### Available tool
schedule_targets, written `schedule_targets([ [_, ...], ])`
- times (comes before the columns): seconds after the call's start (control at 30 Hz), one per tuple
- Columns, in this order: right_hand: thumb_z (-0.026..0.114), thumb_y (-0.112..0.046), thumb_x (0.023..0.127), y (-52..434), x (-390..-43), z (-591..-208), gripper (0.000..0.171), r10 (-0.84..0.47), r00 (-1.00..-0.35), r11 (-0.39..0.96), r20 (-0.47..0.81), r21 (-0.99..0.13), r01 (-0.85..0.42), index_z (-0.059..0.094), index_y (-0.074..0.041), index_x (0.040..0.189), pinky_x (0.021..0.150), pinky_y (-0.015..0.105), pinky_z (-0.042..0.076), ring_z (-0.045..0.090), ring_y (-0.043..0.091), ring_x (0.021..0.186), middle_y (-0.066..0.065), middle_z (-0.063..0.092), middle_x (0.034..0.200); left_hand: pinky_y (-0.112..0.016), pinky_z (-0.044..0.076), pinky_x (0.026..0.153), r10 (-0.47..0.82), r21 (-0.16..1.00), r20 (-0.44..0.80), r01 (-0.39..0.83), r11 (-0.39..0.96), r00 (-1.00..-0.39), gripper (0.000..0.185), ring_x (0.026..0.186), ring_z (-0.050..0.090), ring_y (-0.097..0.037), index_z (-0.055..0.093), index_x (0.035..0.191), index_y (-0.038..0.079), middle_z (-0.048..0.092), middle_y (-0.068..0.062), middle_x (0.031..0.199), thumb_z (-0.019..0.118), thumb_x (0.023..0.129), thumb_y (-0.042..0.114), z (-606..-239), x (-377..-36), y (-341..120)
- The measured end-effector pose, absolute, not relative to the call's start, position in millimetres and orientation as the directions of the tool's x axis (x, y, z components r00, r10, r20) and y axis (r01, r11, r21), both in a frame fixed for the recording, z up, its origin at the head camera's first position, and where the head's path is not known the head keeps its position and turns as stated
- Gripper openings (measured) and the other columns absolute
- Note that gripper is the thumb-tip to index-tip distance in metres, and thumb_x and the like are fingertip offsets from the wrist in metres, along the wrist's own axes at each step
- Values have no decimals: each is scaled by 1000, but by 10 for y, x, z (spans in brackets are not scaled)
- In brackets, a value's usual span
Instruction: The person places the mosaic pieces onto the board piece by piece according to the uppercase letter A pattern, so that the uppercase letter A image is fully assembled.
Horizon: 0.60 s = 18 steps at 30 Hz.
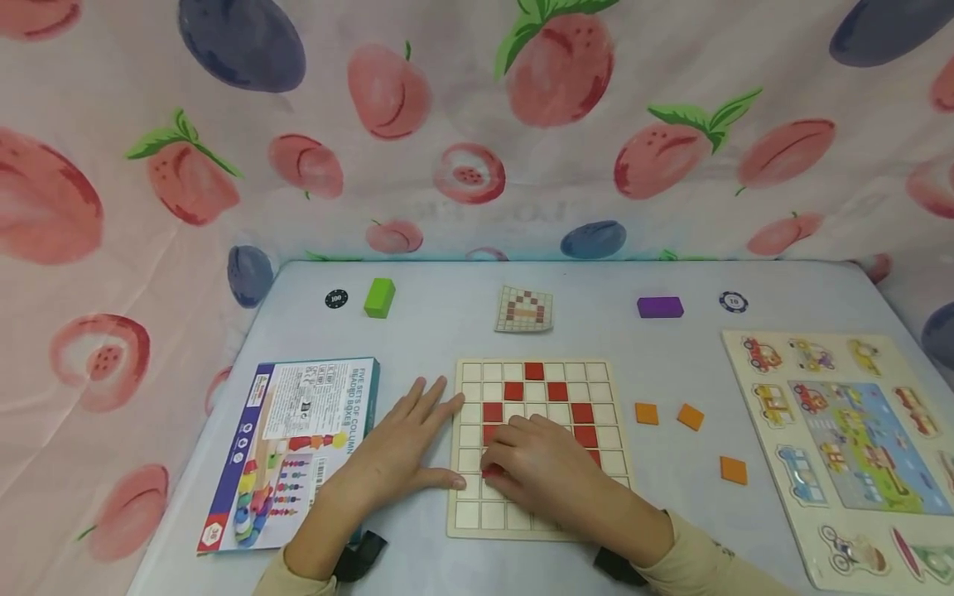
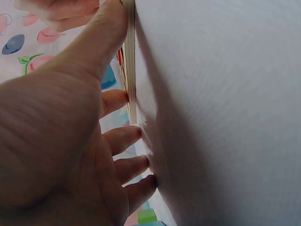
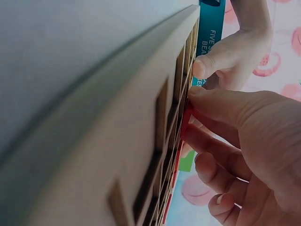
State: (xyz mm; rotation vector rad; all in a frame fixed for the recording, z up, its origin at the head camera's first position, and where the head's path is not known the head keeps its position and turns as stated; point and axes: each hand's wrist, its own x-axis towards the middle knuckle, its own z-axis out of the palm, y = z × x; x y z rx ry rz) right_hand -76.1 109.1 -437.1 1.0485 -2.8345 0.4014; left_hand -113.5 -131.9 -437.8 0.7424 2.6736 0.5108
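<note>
While the left hand (image 1: 402, 451) lies flat, fingers straight against the board's (image 1: 538, 513) left edge, right hand (image 1: 547, 472) pinches a red tile (image 1: 492, 470) onto the grid beside that thumb, orange tiles (image 1: 689, 416) off right, open table (image 1: 447, 323) beyond.

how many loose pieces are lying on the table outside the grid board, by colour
orange tiles: 3, at and
green block: 1
purple block: 1
poker chips: 2, a black one and a dark blue one
total: 7
The red tiles all sit on the grid board, so they are not counted.
</note>
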Motion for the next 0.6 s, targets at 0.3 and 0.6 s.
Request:
schedule_targets([
  [0.3, 85, -33, 92, 1098, -773, -4378, 11, -617, -764, 737, 187, -202, -645, 82, -26, 99, 78, 25, 57, 64, 9, 89, -11, 76, 99, -62, 33, 130, 541, 419, -206, 426, 802, -815, 105, 168, 14, -40, 38, 167, 23, 21, -8, 180, 85, 82, 62, -4374, -1130, -1318],
  [0.6, 84, -32, 93, 1103, -770, -4392, 10, -612, -768, 737, 187, -217, -640, 84, -25, 101, 79, 25, 60, 66, 9, 89, -11, 76, 99, -63, 33, 130, 542, 418, -201, 429, 801, -816, 105, 168, 14, -41, 39, 167, 22, 22, -9, 180, 85, 81, 62, -4370, -1135, -1312],
])
